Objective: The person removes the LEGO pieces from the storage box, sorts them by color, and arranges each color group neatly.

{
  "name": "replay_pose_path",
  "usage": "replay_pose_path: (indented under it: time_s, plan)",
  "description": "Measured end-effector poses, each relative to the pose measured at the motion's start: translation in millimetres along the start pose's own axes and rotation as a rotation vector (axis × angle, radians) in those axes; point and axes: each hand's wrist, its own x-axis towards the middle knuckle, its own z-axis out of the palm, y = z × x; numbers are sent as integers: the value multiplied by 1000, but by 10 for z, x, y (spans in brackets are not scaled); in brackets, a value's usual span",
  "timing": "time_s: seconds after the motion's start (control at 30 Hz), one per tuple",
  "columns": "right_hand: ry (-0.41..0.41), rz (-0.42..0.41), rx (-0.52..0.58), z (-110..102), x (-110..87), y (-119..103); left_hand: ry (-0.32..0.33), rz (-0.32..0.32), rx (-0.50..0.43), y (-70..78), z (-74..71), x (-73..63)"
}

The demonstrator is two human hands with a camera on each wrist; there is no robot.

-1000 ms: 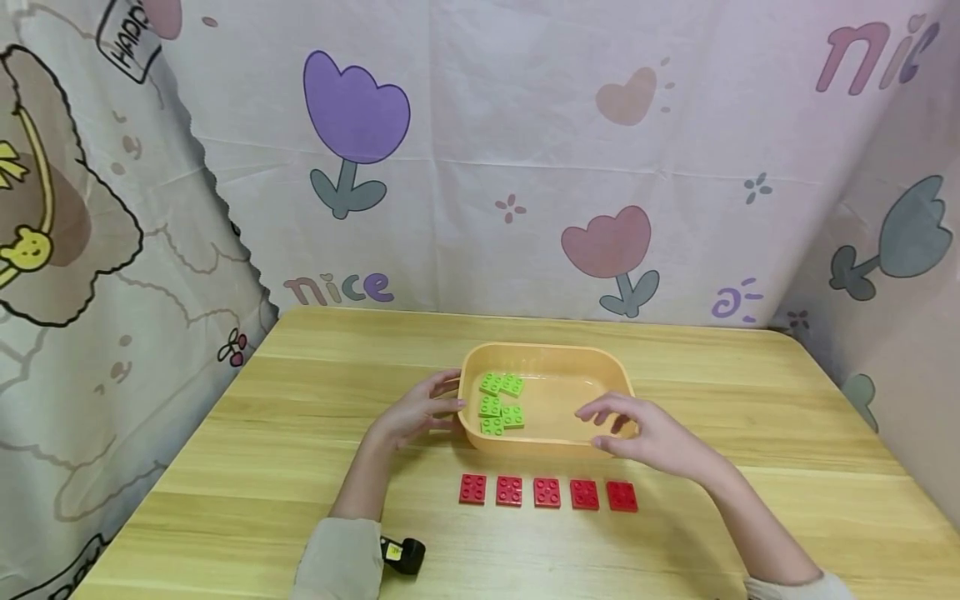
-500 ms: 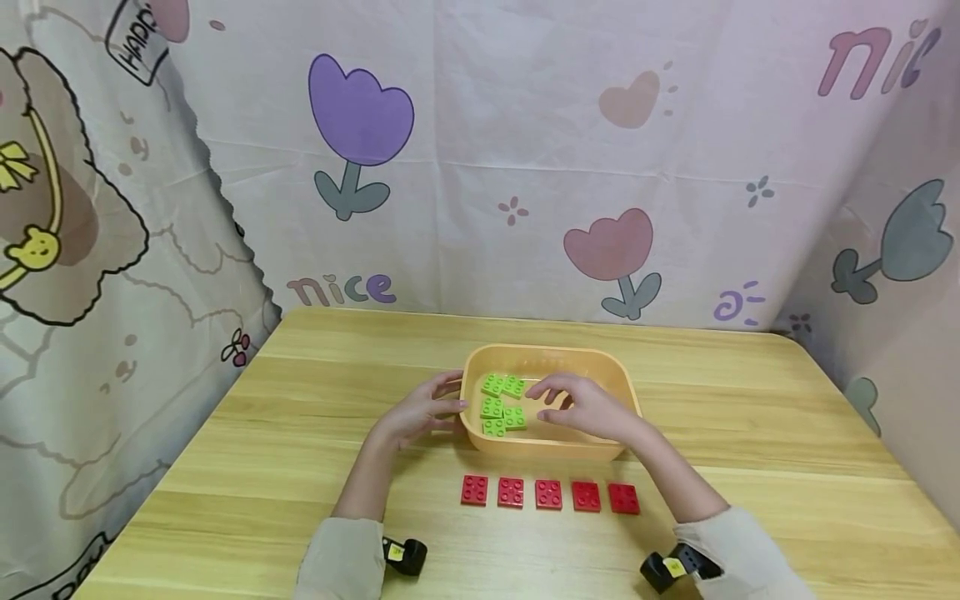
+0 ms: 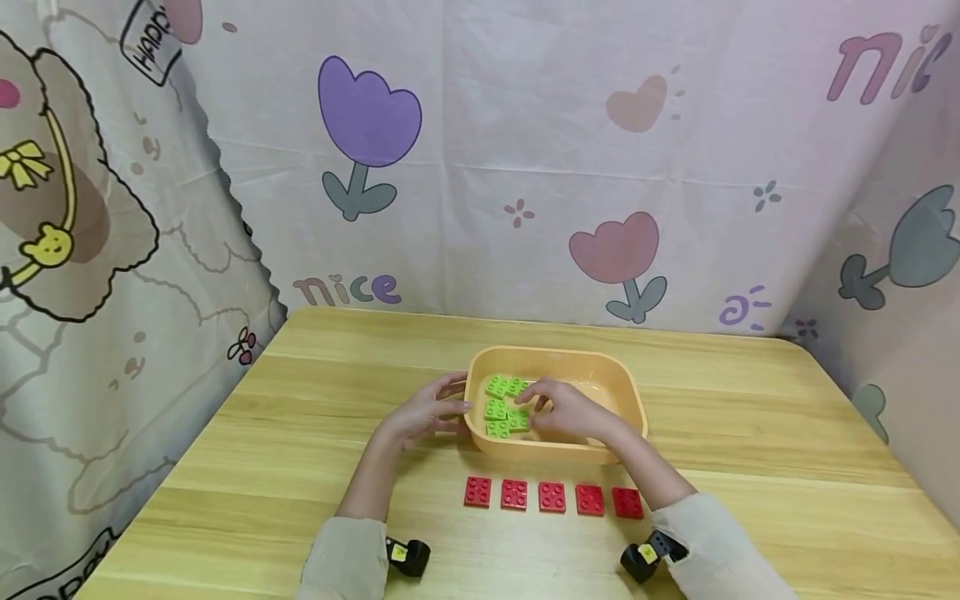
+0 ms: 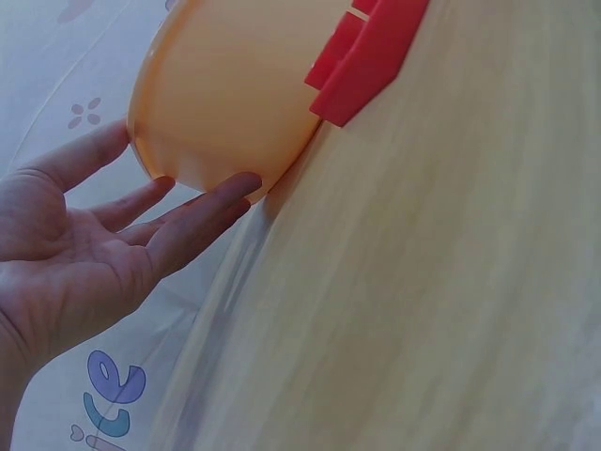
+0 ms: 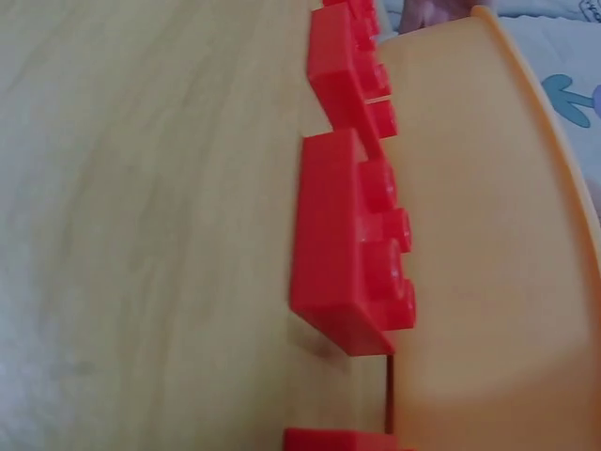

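Note:
A yellow-orange plastic basin [image 3: 600, 375] stands on the wooden table, with several lime-green toy building bricks [image 3: 496, 409] grouped at its left end. My left hand [image 3: 429, 412] is at the basin's left end. In the left wrist view, extended fingertips [image 4: 246, 184] rest against the outer wall. My right hand [image 3: 573, 412] reaches over the near rim, its bent fingers above and beside the right-hand green bricks; no brick shows between thumb and fingers. Several square red building bricks [image 3: 552, 497] lie in a spaced row in front of the basin, studs up.
Black wrist cameras [image 3: 408, 557] sit at both cuffs, over the near part of the table. A printed cloth [image 3: 480, 250] hangs behind and at both sides. In the right wrist view, a red brick [image 5: 338, 244] stands close by the basin's outer wall [image 5: 479, 235].
My right hand has moved left, from the basin's right side across to the green bricks. My left hand has stayed at the left end. The head view has shifted slightly.

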Motion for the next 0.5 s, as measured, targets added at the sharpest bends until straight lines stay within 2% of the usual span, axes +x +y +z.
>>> replay_pose_path:
  time_s: [0.2, 0.5]
  plan:
    - [-31, 30, -5, 46, 58, 23, 12, -9, -3, -5, 9, 21]
    - [-32, 36, -128, 101, 111, 85, 18, -11, -7, -9, 5, 27]
